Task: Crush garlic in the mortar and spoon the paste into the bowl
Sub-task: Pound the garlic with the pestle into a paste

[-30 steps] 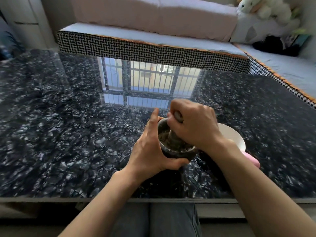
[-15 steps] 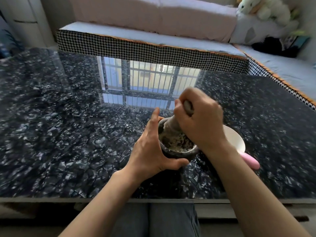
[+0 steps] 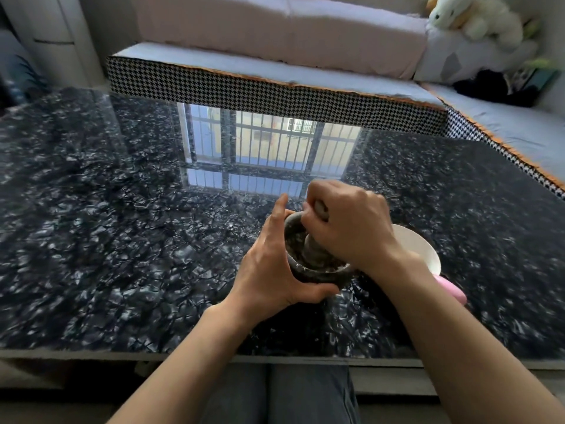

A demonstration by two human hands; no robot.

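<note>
The mortar (image 3: pixel 318 264) stands on the surface (image 3: pixel 122 240) near its front edge, the pestle (image 3: pixel 315 243) inside it; the bowl (image 3: pixel 419 249) sits just right of it, a sofa (image 3: pixel 275 65) behind.

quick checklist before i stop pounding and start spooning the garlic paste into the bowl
1. Mortar steadied: ok, left hand wraps its side on the table.
2. Pestle under control: ok, right hand grips it, head down in the mortar.
3. Garlic crushed to paste: cannot tell, the pestle and hand cover most of the contents.
4. White bowl within reach: ok, just right of the mortar.
5. Spoon ready: cannot tell, only a pink handle shows beside the bowl.
6. A hand free for spooning: not ok, both are occupied.
</note>
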